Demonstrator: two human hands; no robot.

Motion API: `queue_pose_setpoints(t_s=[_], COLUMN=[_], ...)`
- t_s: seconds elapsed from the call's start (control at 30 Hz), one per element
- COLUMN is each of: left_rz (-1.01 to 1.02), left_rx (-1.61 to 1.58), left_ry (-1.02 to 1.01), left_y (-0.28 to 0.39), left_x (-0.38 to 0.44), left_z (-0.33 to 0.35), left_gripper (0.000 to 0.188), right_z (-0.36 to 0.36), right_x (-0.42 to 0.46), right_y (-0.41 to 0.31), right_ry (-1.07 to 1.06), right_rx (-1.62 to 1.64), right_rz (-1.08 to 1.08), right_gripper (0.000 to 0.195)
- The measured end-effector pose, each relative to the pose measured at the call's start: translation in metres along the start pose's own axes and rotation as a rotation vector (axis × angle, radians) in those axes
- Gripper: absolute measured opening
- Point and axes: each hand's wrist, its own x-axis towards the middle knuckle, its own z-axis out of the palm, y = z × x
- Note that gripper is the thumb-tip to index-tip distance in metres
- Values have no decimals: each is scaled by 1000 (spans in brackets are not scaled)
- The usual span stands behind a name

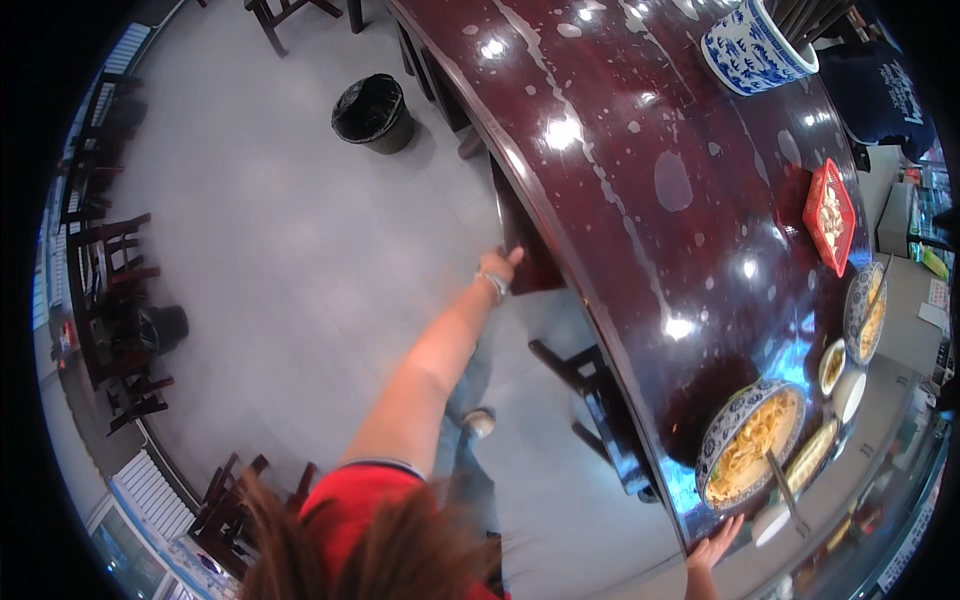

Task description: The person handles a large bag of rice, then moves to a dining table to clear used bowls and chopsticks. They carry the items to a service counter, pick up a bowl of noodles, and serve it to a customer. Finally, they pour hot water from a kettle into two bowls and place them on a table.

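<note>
My left hand, with a band at the wrist, grips the edge of a dark wooden stool partly beneath the tabletop. My right hand rests with fingers spread at the near edge of the glossy dark red table. Just beyond it, a blue-and-white bowl holds noodles, with a utensil leaning in it. Small white dishes and an elongated plate of food stand beside this bowl. A second patterned bowl of food is farther along, near a red plastic basket of garlic.
A blue-and-white pot of chopsticks stands on the table. A person in a dark shirt is beyond it. Another dark stool is below the table edge. A black lined bin stands on the floor; dark chairs line the left.
</note>
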Motion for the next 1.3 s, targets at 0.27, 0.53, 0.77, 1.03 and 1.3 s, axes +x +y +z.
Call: queue_pose_setpoints(t_s=[0.27,0.53,0.77,1.03,1.3], left_rz=[-149,-104,-311,245,181], left_rx=[-182,115,-116,92,454], left_ry=[-287,-377,-140,-234,-583], left_y=[-47,-57,14,184,281], left_x=[-49,-184,-334,-425,-410], left_z=[69,19,-42,-19,26], left_gripper=[32,31,42,36,66], right_z=[-9,-13,-24,-16,-72], right_x=[12,-2,5,71,155], right_y=[5,15,23,-57,-101], right_ry=[-17,-54,2,-58,-512], right_rx=[49,140,234,1765,2286], right_rz=[-16,41,50,347,572], right_gripper=[62,65,61,48,63])
